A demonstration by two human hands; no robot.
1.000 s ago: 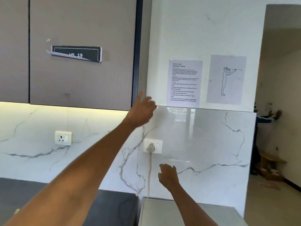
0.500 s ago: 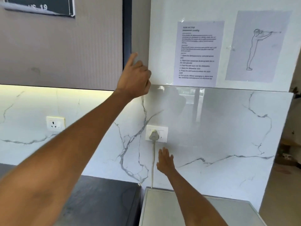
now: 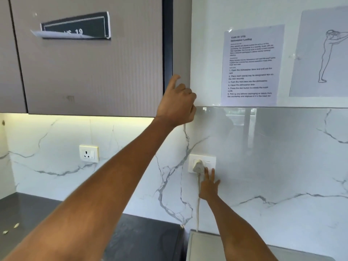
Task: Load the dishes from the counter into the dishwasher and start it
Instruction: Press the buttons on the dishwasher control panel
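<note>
No dishes are in view. My right hand (image 3: pixel 209 187) reaches up the marble wall with straight fingers, and its fingertips touch the white wall socket (image 3: pixel 211 162) just right of the white plug (image 3: pixel 198 165). The plug's cord (image 3: pixel 197 208) drops to the pale flat top of an appliance (image 3: pixel 205 247) at the bottom. My left hand (image 3: pixel 177 104) is raised at the right edge of the upper cabinet (image 3: pixel 90 72). One of its fingers points up, the others are curled, and it holds nothing.
A dark counter (image 3: pixel 143 236) runs along the lower left, with small scraps (image 3: pixel 11 228) at its left end. A second socket (image 3: pixel 88 153) sits on the backsplash. An instruction sheet (image 3: pixel 251 65) and a figure drawing (image 3: pixel 323 53) hang on the wall.
My right hand has risen from below the socket until its fingertips touch it. My left hand's fingers have curled in beside the cabinet edge. The camera has shifted.
</note>
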